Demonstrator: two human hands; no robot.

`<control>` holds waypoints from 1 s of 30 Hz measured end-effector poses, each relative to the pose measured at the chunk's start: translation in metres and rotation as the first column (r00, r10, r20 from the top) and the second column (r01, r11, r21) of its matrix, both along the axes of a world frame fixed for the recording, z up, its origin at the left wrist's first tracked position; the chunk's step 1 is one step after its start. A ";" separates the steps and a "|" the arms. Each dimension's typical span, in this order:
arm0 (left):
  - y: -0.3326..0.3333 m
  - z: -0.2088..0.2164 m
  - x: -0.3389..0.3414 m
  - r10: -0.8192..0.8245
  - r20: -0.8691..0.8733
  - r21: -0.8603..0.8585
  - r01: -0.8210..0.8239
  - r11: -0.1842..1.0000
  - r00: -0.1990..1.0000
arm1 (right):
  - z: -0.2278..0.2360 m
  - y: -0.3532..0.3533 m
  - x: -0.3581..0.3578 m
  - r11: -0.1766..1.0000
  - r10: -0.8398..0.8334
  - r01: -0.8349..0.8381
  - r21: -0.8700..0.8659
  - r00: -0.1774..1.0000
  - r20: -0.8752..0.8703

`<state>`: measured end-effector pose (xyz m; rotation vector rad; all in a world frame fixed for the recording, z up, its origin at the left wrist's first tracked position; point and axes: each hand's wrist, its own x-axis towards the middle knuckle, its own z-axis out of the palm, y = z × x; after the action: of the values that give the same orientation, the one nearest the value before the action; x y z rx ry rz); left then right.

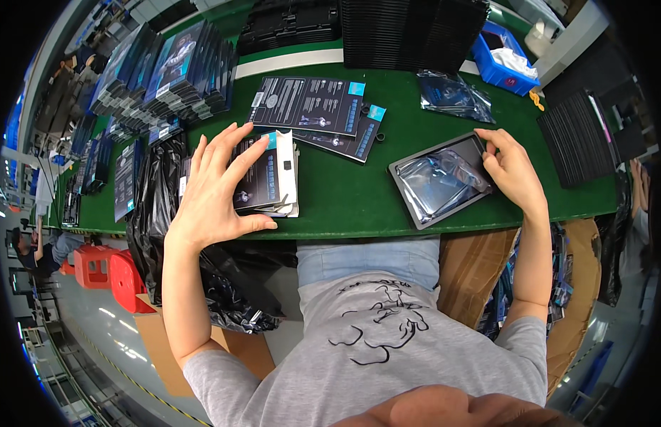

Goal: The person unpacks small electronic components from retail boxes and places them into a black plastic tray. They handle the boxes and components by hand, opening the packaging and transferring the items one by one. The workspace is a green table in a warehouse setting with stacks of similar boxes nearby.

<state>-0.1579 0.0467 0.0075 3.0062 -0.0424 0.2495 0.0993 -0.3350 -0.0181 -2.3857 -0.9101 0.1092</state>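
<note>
My left hand (220,186) has its fingers spread above a dark printed flat box (256,178) with a white end flap; whether it touches the box cannot be made out. White edges of other layers show under that box. At the right, my right hand (514,171) has its thumb and fingers closed on the right rim of a shallow black tray (424,220). A shiny clear plastic bag (437,181) with something dark inside lies in the tray. Just beyond my left hand, two dark printed flat boxes (309,105) overlap on the green table (394,99).
Stacks of dark printed boxes (177,71) stand at the far left. Black trays (416,32) are piled at the back, more trays (576,139) at the right. A blue bin (505,71) and bagged items (455,96) sit back right. Black plastic (156,206) hangs over the left table edge.
</note>
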 end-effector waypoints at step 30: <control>-0.173 -0.075 0.090 -0.037 0.216 -0.509 0.145 0.848 0.976 | -0.001 0.013 -0.024 0.984 0.174 -0.159 -0.080 0.949 0.263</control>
<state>-0.0683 -0.1265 -0.0678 2.4178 -0.1159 0.4668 0.0754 -0.3217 -0.0189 -2.4112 -1.2509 -0.1303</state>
